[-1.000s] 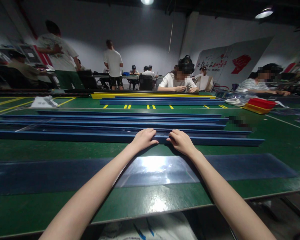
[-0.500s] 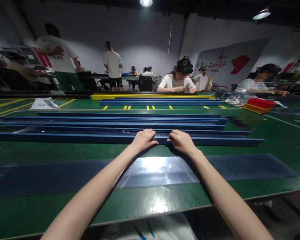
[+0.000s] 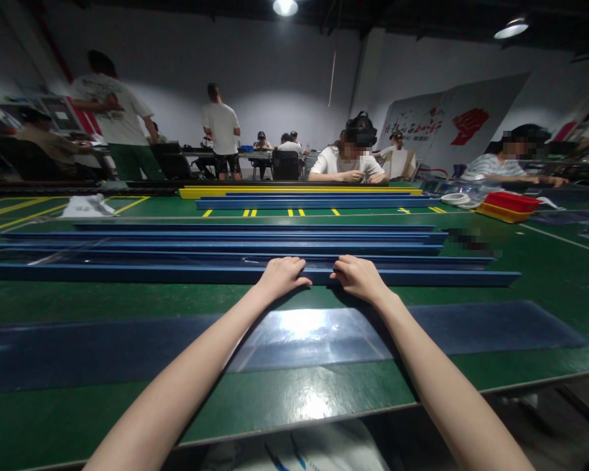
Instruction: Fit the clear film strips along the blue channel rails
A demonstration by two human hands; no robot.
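Note:
A long blue channel strip lies across the green table, nearest to me of several similar strips. My left hand is closed over its upper edge, thumb on the near side and fingers curled behind. A short way to the right, my right hand grips the same strip in the same manner, with its thumb pointing inward. Between my forearms and beyond them on both sides lies a flat, clear bluish plastic sheet, reflecting the lamp. The fingertips of both hands are partly hidden behind the strip.
More blue strips lie parallel behind. Farther back are a yellow strip, a white bag, a white roll and stacked red and yellow trays. A person sits opposite; another person sits at the right.
Both hands keep their hold on the blue strip and have barely moved. The view has shifted very slightly; everything on the table lies as before.

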